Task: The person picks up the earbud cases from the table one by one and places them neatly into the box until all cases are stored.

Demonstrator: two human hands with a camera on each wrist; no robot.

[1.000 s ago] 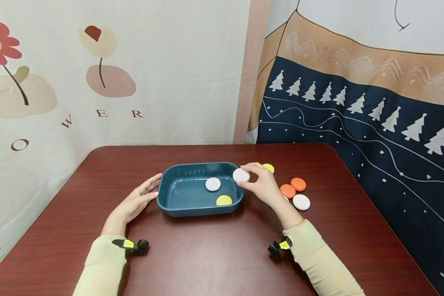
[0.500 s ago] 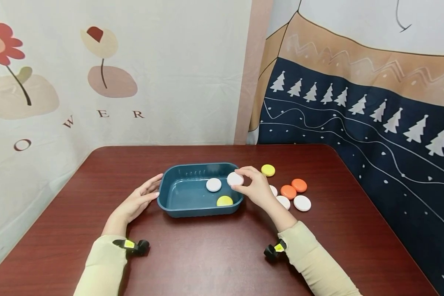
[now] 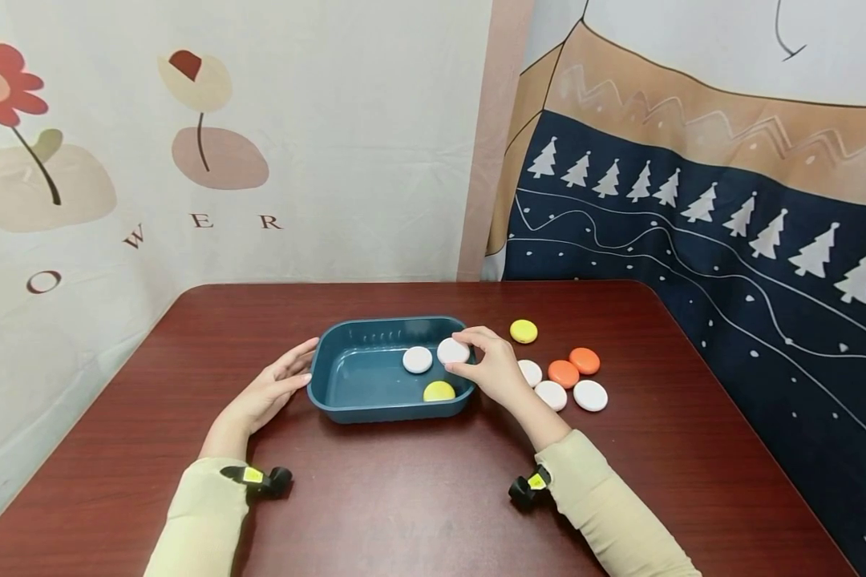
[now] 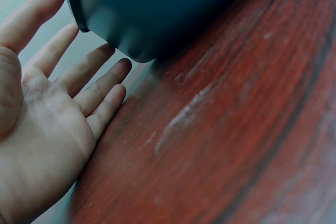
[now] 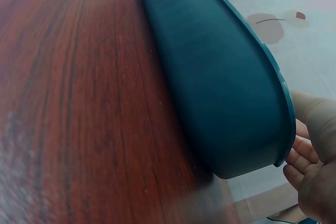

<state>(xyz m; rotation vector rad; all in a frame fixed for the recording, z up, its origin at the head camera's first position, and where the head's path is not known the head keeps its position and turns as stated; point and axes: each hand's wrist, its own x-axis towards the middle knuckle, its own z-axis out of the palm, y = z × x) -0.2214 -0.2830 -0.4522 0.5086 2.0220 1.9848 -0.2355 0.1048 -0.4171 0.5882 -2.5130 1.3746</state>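
A dark teal rectangular tray [image 3: 375,415] stands mid-table with one white disc [image 3: 417,360] and one yellow disc [image 3: 439,391] inside. Over its right end, my right hand [image 3: 496,373] pinches another white disc [image 3: 451,351] between thumb and fingers. The right wrist view has this hand [image 5: 317,156] at the tray's rim, the disc hidden behind the wall [image 5: 220,77]. At the opposite end, my left hand [image 3: 263,394] touches the tray with extended fingers. In the left wrist view, its palm [image 4: 47,103] faces the camera, fingertips at the tray's end wall [image 4: 152,9].
To the right of the tray, white discs [image 3: 590,396] and orange discs [image 3: 564,374] lie close together on the brown table [image 3: 404,497]. A yellow disc [image 3: 523,331] sits behind them. Printed cloths [image 3: 361,144] hang at the table's back and right.
My right hand has moved left with the white disc, from the tray's right rim to over its inside. White discs behind that hand have come into view. The left hand stays put.
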